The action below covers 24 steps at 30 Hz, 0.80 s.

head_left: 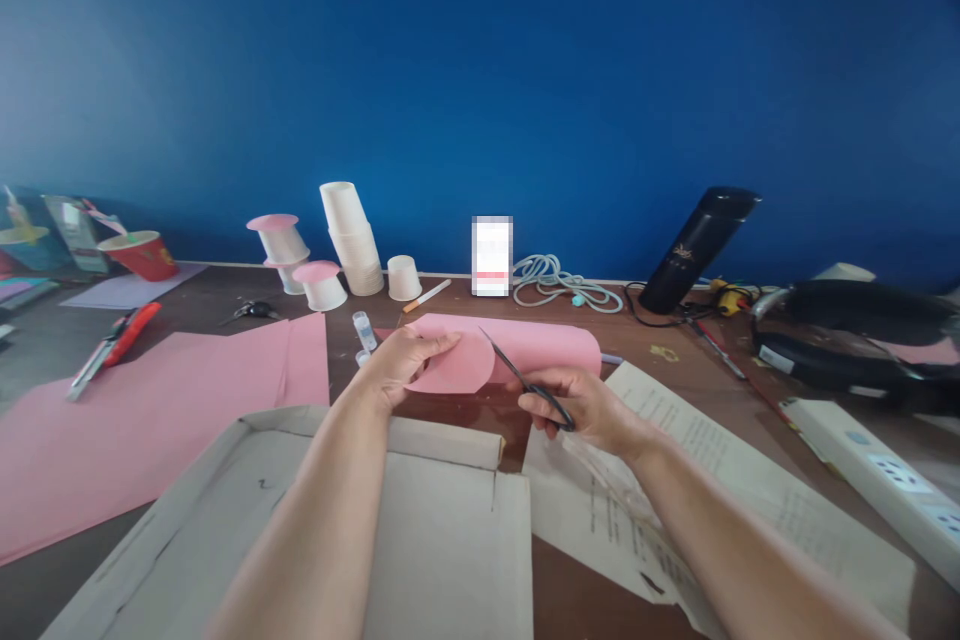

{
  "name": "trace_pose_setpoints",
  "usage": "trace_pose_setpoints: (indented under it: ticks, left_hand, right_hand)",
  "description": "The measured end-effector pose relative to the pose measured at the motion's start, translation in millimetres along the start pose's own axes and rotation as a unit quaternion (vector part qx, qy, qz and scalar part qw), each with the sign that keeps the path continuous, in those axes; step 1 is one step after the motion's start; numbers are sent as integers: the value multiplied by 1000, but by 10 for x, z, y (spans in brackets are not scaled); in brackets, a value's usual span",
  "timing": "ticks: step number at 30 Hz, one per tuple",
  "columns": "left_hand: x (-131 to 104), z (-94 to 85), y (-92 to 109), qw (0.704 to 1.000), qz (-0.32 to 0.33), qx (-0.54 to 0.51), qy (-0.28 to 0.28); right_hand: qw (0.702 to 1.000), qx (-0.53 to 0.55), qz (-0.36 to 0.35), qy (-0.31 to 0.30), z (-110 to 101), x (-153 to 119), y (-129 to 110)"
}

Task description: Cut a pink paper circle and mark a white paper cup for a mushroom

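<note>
Pinched between the fingers of my left hand [405, 360] is a sheet of pink paper [465, 368], its near edge cut in a curve. The far part of the sheet curls into a loose roll over the table. My right hand [581, 402] grips black-handled scissors [517, 372] by the loops. Their blades point up and left at the paper's right edge, and I cannot tell whether they touch it. Under my forearms lie a grey cardboard piece [450, 530] and a printed sheet [720, 450].
Pink sheets [187, 390] and a red utility knife [120, 345] lie left. Behind stand stacked white cups [356, 245], pink-topped cups [322, 288], a phone [492, 256] and a coiled cable [566, 282]. A black bottle [697, 250], headphones [825, 350] and a power strip [885, 475] occupy the right.
</note>
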<state>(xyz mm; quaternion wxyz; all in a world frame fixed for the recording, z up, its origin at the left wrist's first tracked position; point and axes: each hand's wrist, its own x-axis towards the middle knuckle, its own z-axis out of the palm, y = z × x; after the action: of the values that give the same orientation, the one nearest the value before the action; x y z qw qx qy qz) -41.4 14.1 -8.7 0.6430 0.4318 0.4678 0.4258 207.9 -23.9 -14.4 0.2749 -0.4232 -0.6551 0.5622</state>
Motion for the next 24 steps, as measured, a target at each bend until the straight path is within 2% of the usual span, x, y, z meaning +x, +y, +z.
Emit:
trace_pose_setpoints:
  ticks: [18, 24]
  left_hand:
    - [-12, 59, 6, 998, 21, -49, -12]
    - [-13, 72, 1, 999, 27, -33, -2]
  right_hand:
    - [999, 22, -6, 22, 46, -3, -30]
    - [999, 33, 1, 33, 54, 4, -12]
